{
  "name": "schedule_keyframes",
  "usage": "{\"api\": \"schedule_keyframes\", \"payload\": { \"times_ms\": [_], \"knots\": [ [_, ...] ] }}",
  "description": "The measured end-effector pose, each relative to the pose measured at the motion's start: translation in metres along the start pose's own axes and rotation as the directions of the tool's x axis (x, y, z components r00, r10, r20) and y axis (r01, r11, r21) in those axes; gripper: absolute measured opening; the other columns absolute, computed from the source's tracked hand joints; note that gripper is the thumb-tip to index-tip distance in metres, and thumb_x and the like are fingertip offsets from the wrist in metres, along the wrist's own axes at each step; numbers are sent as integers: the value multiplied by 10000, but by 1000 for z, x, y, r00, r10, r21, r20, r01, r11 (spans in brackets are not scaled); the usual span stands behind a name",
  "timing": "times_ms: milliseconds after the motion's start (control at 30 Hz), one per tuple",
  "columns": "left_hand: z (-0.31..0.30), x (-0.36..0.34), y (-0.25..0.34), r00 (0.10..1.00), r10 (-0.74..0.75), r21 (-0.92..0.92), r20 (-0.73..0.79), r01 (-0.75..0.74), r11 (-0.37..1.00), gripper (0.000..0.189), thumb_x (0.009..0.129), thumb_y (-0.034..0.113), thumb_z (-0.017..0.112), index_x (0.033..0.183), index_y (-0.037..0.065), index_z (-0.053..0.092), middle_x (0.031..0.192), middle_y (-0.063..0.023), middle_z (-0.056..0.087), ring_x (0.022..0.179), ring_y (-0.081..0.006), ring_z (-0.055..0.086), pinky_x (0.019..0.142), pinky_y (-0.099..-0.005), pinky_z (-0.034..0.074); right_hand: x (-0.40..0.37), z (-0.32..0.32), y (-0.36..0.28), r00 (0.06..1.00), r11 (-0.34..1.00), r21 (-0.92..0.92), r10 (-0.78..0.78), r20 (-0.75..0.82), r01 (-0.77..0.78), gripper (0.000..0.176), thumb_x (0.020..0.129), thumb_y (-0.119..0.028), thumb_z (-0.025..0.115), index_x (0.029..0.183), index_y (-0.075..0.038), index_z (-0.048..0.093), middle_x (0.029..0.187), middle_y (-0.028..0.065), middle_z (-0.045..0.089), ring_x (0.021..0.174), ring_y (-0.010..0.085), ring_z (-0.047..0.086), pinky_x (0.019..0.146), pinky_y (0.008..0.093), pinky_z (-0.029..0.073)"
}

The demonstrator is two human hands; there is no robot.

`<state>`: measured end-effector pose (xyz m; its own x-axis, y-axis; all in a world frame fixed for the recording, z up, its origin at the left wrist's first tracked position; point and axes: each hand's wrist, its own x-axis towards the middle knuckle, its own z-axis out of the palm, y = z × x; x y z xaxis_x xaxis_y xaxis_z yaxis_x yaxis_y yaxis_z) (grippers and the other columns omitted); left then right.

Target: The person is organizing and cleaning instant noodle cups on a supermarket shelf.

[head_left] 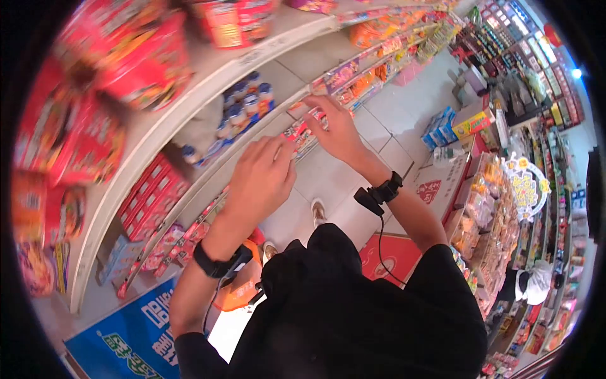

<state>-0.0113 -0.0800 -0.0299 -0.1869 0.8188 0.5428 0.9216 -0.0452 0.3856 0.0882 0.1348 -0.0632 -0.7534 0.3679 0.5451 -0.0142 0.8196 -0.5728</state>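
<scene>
My left hand (262, 177) is raised in front of the shelving, its fingers curled. My right hand (338, 132) is a little farther forward and to the right, thumb and fingers bent towards each other. Between the two hands is a small red-and-white packet (317, 117), which the fingertips of both appear to pinch. Its kind is too small to make out, and the fingers hide part of it. Behind the hands, a lower shelf holds a tray of blue-and-white containers (246, 104).
Red instant-noodle tubs (142, 60) fill the upper shelf at left. Red boxes (151, 199) stand below. An orange bag (243, 287) is beside my body. At right are a stand of packaged snacks (483, 221) and blue cartons (439, 128). Tiled floor (379, 123) runs between.
</scene>
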Motion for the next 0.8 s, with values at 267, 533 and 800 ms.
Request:
{"api": "schedule_keyframes", "payload": {
  "times_ms": [267,533,800],
  "knots": [
    [226,173,-33,969,-238,-243,60,246,938,733,856,182,802,1440,-31,413,1296,-252,627,1235,-391,604,1060,-457,484,13,-103,284,889,950,175,305,-341,-259,720,864,-246,838,1393,89,483,1337,232,601,1202,334,629,1007,422,526],
    [400,396,-124,842,-513,-305,-166,451,839,1249,663,403,956,1505,-150,217,1428,-335,507,1324,-376,555,1103,-443,458,186,-168,409,877,974,189,196,-438,-123,1162,722,-359,955,1539,97,265,1501,251,451,1397,300,472,1161,403,404],
    [417,471,-143,914,-404,-906,50,211,366,743,714,-27,901,1357,5,532,1333,-104,658,1185,-213,673,992,-353,581,240,-172,447,972,820,573,133,-193,2,1193,695,-216,976,1548,58,188,1445,209,489,1283,251,577,1003,341,555]
  ]
}}
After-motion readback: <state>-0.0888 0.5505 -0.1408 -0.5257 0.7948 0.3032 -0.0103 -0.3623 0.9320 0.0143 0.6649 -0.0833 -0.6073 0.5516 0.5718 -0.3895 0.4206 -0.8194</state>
